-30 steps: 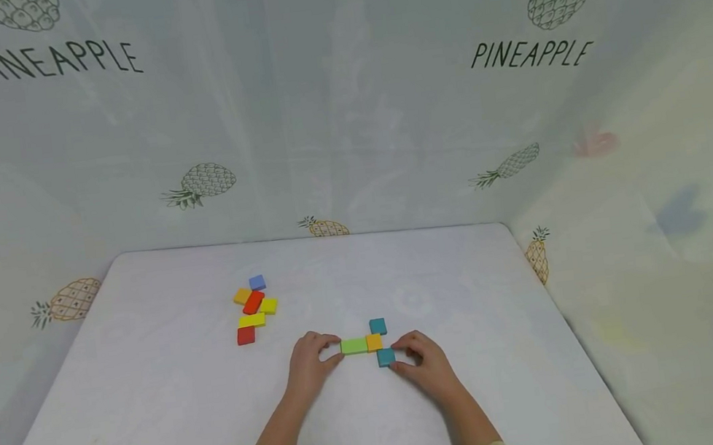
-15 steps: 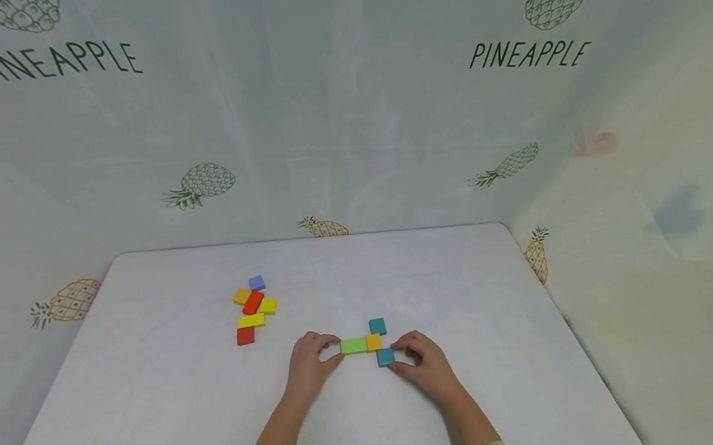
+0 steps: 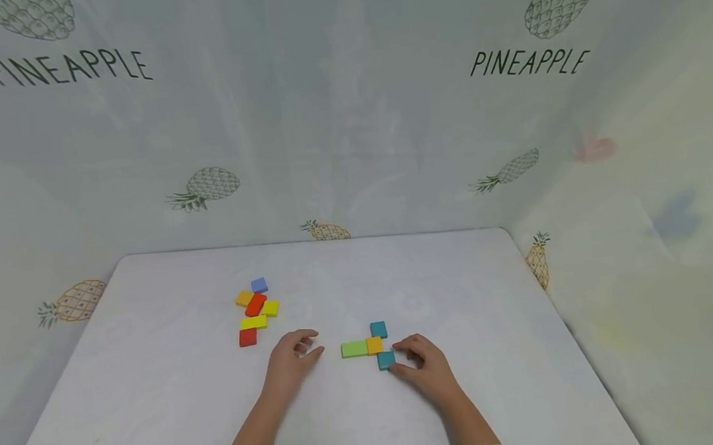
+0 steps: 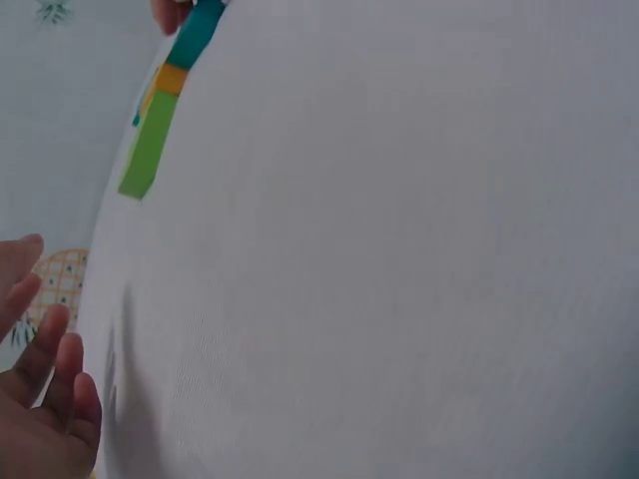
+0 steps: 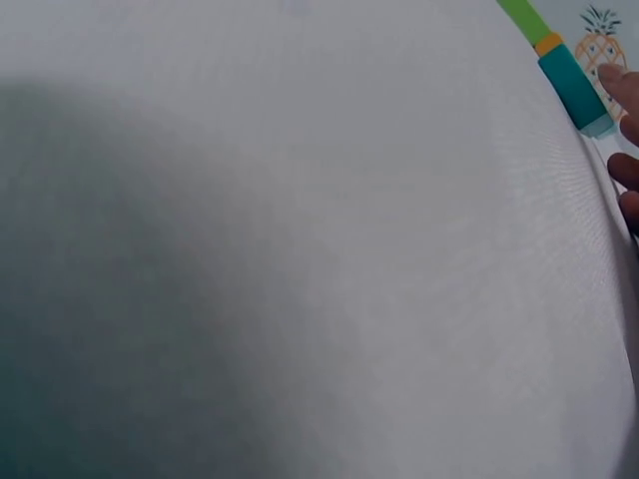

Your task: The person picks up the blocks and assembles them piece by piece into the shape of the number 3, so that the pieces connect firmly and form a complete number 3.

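Note:
My left hand (image 3: pixel 288 363) is held off to the left of the green block (image 3: pixel 354 349), thumb and fingers apart with nothing between them. The green block lies flat, end to end with an orange block (image 3: pixel 374 346). One teal block (image 3: pixel 378 330) sits at the orange block's far corner, and a second teal block (image 3: pixel 386 361) at its near corner. My right hand (image 3: pixel 427 368) has thumb and forefinger at the right end of the near teal block, pinching it. In the left wrist view, the fingers of my left hand (image 4: pixel 55 399) are loosely bent.
A cluster at the back left holds a blue block (image 3: pixel 259 285), a red block (image 3: pixel 248 337), a yellow block (image 3: pixel 253 323) and several others. The white table (image 3: pixel 151 393) ends at a pineapple-print cloth (image 3: pixel 345 121) behind it.
My left hand has let go of the green block and drawn back to the left. The right hand and the row of blocks keep their places. The head view has tilted slightly.

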The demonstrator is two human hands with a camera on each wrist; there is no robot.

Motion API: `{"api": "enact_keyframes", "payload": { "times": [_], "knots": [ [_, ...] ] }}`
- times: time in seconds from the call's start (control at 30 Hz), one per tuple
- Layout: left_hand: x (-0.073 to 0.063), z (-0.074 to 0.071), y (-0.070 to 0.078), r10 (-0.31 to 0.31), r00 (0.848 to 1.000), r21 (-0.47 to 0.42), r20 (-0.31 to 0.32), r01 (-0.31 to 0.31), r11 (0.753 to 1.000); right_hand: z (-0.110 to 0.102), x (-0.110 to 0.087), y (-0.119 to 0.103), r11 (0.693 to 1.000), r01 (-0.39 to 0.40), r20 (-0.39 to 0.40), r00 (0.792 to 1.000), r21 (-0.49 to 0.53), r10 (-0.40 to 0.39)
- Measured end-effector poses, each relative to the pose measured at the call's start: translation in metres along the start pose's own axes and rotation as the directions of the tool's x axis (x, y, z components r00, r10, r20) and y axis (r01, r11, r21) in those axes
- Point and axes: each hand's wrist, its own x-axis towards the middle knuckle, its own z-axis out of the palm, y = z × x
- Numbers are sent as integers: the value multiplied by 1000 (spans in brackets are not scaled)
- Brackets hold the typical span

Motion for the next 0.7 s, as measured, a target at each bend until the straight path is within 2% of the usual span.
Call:
{"api": "enact_keyframes", "payload": {
  "times": [0.13,0.33,0.53,0.7],
  "knots": [
    [1,-19,-4,-9,999,-15,-39,8,1000,-2,-2,0,1000,-4,-20,1000,-3,4],
    [4,-44,-17,-94,989,-16,-111,93,996,-1,-2,3,1000,17,-31,999,7,-17],
    [3,-62,-33,-108,979,40,-172,116,992,3,-2,8,999,41,-38,998,-2,-41],
    [2,-74,-42,-146,969,22,-197,153,988,5,-2,5,999,46,-31,998,10,-46]
  ]
}}
